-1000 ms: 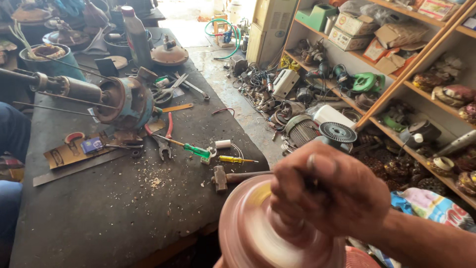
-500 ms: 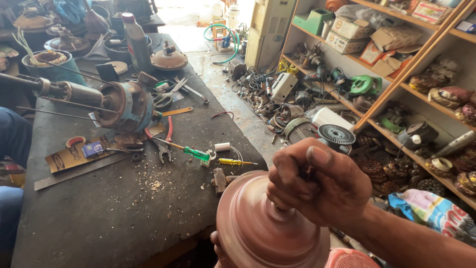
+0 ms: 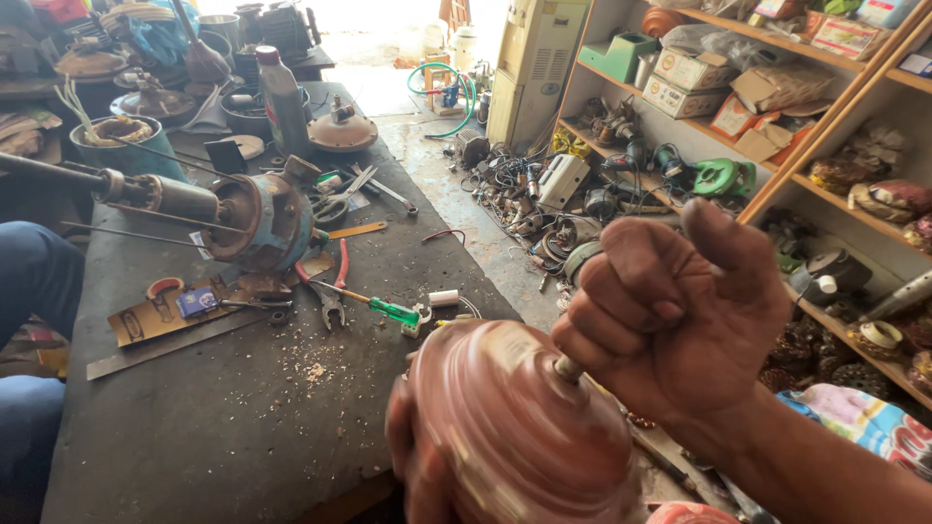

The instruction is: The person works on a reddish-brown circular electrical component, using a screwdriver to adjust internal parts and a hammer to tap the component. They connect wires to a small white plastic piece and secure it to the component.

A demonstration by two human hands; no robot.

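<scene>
Since the earlier frame, the reddish motor housing (image 3: 519, 432) had tilted leftward at lower centre; the right hand (image 3: 675, 320) sat right of it, fist clamped on its shaft (image 3: 568, 368); the left hand (image 3: 413, 456) cupped its underside at the worktop (image 3: 194, 427) edge, grip unclear.

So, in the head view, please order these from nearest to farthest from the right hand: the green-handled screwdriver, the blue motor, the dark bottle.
From the right hand:
1. Screwdriver, on the bench just left of the hand.
2. Blue motor, further left, mid-bench.
3. Bottle, upright at the bench's far end.
</scene>
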